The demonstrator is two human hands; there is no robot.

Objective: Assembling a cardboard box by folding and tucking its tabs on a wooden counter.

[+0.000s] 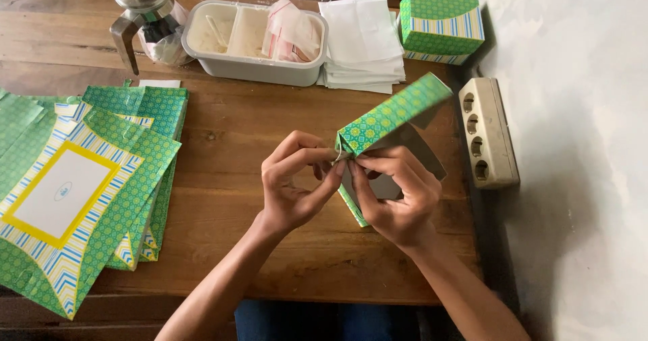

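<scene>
Both hands folding a green box at table centre-right

Around: flat box sheets at 9 o'clock, white tray & napkins at 12, finished box at 1, power strip at 3; nothing blocks. Box green-yellow pattern, grey inside, half open, tilted. Left hand & right hand fingers pinched on its corner, w/ thin string.

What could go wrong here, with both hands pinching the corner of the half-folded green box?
1. Both hands, left hand and right hand, pinch one corner of the green patterned box; its thin card could crease or tear there.
2. The box is held in the air with a flap hanging open, so the fold may spring back.
3. It tilts toward the power strip and might knock it.
</scene>
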